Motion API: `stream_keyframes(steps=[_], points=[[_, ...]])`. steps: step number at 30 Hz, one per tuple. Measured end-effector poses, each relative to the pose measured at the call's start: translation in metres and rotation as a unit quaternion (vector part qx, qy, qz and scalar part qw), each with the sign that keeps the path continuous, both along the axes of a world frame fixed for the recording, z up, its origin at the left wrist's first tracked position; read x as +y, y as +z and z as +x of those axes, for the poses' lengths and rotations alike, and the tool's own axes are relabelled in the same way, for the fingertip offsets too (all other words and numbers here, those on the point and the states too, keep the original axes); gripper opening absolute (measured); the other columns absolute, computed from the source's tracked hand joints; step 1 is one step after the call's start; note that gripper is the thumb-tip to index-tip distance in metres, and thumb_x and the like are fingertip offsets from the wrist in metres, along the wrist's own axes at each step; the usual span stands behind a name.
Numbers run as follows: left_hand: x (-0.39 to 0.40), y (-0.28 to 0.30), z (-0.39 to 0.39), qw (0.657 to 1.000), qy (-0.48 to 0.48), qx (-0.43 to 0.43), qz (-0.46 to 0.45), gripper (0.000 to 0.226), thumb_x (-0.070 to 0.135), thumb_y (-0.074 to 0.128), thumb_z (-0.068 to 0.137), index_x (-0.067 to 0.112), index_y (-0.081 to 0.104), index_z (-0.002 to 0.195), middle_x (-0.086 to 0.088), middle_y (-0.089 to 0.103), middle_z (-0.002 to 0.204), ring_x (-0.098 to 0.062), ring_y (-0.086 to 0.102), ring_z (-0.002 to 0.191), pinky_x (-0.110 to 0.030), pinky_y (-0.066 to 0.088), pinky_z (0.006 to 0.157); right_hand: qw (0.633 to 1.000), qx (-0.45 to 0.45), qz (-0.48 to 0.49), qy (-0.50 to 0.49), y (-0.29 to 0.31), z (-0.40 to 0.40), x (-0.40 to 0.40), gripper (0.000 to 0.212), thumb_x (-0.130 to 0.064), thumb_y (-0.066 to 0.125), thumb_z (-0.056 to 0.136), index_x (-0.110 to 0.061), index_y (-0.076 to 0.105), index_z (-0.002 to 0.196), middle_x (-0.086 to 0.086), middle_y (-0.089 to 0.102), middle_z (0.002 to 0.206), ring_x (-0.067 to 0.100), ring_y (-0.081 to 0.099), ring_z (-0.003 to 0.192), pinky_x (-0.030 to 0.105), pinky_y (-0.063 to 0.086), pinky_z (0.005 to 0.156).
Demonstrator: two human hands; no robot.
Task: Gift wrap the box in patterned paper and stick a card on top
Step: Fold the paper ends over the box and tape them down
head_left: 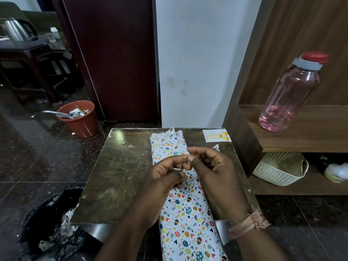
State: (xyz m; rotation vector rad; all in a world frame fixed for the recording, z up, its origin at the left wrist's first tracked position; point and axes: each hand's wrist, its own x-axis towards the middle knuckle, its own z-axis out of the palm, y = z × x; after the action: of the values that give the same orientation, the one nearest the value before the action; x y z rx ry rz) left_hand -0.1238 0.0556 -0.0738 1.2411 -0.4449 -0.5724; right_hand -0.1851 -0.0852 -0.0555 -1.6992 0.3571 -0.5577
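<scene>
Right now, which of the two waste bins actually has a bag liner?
The black-bagged bin on the floor at the table's near left. The orange bin, farther back by the dark door, is bare plastic with paper scraps showing.

One head-worn wide-angle view looks forward and steeply down onto the small dark brown worn tabletop (120, 172), close enough that the forearms enter from the bottom edge (straight lines bow near the borders). Beyond the tabletop it faces a white wall (197, 59).
</scene>
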Motion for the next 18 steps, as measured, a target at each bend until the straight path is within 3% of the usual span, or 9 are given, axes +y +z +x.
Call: stream_keyframes(steps=[4, 10, 14, 18], points=[[0.0005, 0.0001, -0.0008, 0.999, -0.002, -0.019, 0.029, 0.037, 0.013, 0.061, 0.084, 0.021, 0.076, 0.117, -0.005, 0.071, 0.106, -0.017, 0.055, 0.081, -0.028, 0.046, 0.072, 0.998, 0.01, -0.059, -0.01, -0.002, -0.0012, -0.0063, 0.012, -0.018, 0.074, 0.091, -0.028, 0.076, 0.096, -0.004, 0.074, 0.091, 0.014, 0.07, 0.087, 0.043, 0.058, 0.083], [0.0011, 0.0008, -0.0014, 0.998, 0.011, -0.033, 0.053, 0.034, 0.005, 0.061, 0.09, 0.023, 0.077, 0.113, -0.006, 0.072, 0.104, -0.019, 0.057, 0.082, -0.029, 0.048, 0.072, 0.997, 0.022, -0.067, -0.009, -0.003, -0.0003, -0.0079, 0.011, -0.016, 0.075, 0.09, -0.027, 0.075, 0.09, -0.003, 0.073, 0.084, 0.016, 0.068, 0.079, 0.044, 0.059, 0.077], [-0.0012, 0.0021, -0.0013, 0.997, 0.034, -0.028, 0.057, 0.041, -0.009, 0.051, 0.096, 0.017, 0.08, 0.107, -0.012, 0.074, 0.1, -0.019, 0.06, 0.078, -0.028, 0.051, 0.069, 0.998, 0.03, -0.051, 0.003, -0.0033, -0.0006, -0.0063, 0.011, -0.013, 0.071, 0.092, -0.024, 0.073, 0.089, -0.004, 0.073, 0.083, 0.013, 0.069, 0.079, 0.035, 0.058, 0.076], [-0.0001, 0.0002, 0.0053, 0.993, 0.08, -0.054, 0.067, 0.049, -0.011, 0.049, 0.096, 0.024, 0.082, 0.101, -0.009, 0.076, 0.094, -0.017, 0.067, 0.084, -0.038, 0.057, 0.078, 0.999, 0.021, 0.014, 0.023, -0.0017, 0.0003, 0.0003, 0.009, -0.011, 0.07, 0.093, -0.018, 0.074, 0.09, -0.001, 0.074, 0.081, 0.003, 0.064, 0.069, 0.024, 0.049, 0.068]])
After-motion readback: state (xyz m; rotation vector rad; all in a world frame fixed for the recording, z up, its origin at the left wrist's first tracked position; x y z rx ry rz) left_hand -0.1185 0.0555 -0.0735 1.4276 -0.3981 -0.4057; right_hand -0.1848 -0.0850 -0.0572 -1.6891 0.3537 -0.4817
